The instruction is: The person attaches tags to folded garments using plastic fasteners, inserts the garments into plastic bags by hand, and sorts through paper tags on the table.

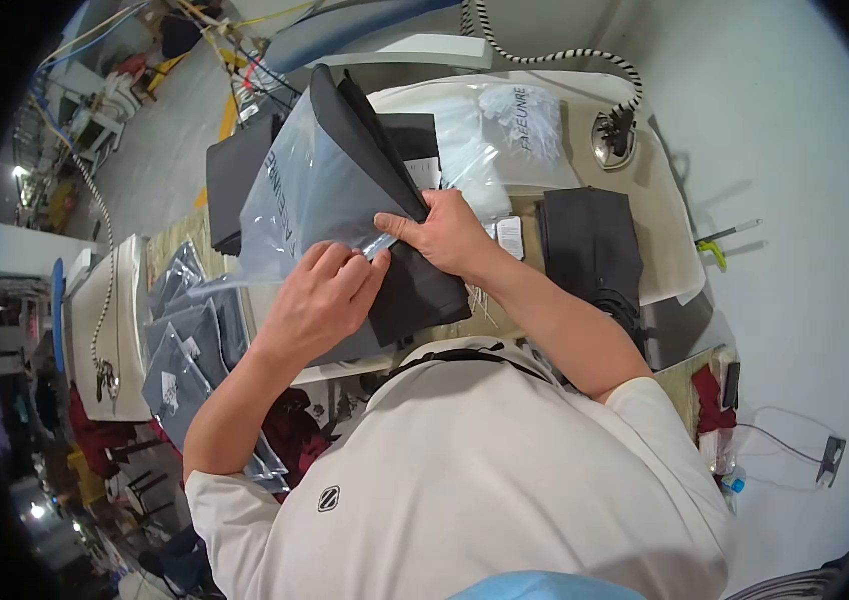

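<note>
Table [671, 225] below, left hand [322, 300] and right hand [452, 235], grip closed, hold a clear bag [289, 220] partly over dark cloth [419, 287]

Hands [449, 236] on clear bag [284, 200] (lettered), dark cloth [354, 140]

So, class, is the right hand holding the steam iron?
No, the right hand grips folded dark fabric; the steam iron lies apart on the pale tabletop.
</note>
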Demonstrator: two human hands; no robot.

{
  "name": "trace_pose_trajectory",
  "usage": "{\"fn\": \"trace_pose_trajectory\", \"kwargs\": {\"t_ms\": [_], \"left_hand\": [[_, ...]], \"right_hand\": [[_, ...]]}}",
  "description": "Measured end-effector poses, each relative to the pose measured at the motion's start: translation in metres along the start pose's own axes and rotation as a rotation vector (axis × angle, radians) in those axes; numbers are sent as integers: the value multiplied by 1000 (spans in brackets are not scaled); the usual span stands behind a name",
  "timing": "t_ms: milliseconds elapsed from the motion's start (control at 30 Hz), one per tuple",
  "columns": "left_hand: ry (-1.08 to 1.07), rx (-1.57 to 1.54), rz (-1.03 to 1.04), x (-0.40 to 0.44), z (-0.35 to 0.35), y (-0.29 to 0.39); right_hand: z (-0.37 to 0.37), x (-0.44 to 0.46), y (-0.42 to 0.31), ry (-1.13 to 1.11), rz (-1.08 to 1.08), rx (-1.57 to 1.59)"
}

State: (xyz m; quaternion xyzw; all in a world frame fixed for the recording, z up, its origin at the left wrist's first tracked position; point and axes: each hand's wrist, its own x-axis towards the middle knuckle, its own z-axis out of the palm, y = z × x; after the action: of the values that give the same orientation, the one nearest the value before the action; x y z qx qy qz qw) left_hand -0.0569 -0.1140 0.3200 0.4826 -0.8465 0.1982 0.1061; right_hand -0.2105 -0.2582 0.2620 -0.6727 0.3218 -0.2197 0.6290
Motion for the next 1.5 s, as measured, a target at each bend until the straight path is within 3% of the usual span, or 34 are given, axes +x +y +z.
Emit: {"fn": "trace_pose_trajectory", "kwargs": {"t_ms": [200, 267, 400, 500, 533, 600, 733, 833, 867, 900, 933, 1033, 1067, 1133, 1233, 1333, 1500], "left_hand": [[-112, 13, -173, -31, -6, -5], [-149, 50, -247, -44, -12, -9], [-188, 64, -371, -78, -17, -9], [-535, 177, -549, -139, 2, 1], [-540, 172, -573, -167, 25, 6], [-250, -9, -686, -224, 88, 19], [-250, -157, -940, -245, 170, 51], [-32, -136, -1045, -264, 220, 71], [-30, -143, -1066, -267, 224, 75], [-68, -155, -1061, -270, 226, 76], [-104, -166, -1049, -271, 229, 73], [-120, -165, -1044, -255, 227, 52], [-102, -150, -1059, -248, 225, 45], [-190, -203, -1029, -251, 235, 29], [-356, -294, -973, -249, 240, 7], [71, -911, -877, -247, 231, -5], [-80, -581, -722, -254, 204, 27]], "right_hand": [[38, 15, 0, -81, 60, 130], [49, 22, -1, -62, 35, -61], [67, 28, 7, -133, 22, 10], [55, 42, 22, -67, 95, 19], [45, 46, 37, -62, 148, 60], [29, 52, 86, 17, 209, -80], [-11, 27, 159, 72, 210, -213], [-55, -14, 152, -17, 74, -419], [-68, -28, 147, -89, -93, -741], [-72, -34, 139, -159, -269, -1054], [-71, -33, 132, -165, -268, -1059], [-56, -37, 116, -385, -578, -1098], [-46, -36, 118, -382, -573, -1101], [-16, -24, 126, -636, -592, -1015], [12, -16, 131, -785, -454, -978], [15, -5, 138, -861, -333, -918], [-1, 6, 143, -884, -142, -634]]}}
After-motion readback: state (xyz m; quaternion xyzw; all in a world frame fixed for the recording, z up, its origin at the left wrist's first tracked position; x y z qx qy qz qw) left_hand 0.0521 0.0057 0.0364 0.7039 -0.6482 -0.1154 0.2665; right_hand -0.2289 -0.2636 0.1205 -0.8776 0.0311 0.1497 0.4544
